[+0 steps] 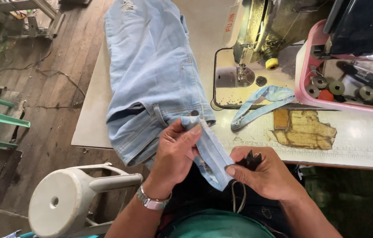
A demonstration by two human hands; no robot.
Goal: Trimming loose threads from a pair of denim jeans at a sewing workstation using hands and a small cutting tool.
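A pair of light blue jeans (151, 66) lies across the sewing table, its waist end hanging toward me. My left hand (175, 152), with a metal watch on the wrist, pinches a folded strip of the waistband (210, 152) near the top. My right hand (261, 172) grips the strip's lower end with the thumb and also holds small black snips (250, 159) in the palm. A thin thread hangs below the strip.
A sewing machine (257, 31) stands at the table's back. A loose denim strip (261, 103) lies beside it. A pink tray (303, 70) at right holds several bobbins. A white plastic stool (70, 196) stands at lower left on the wooden floor.
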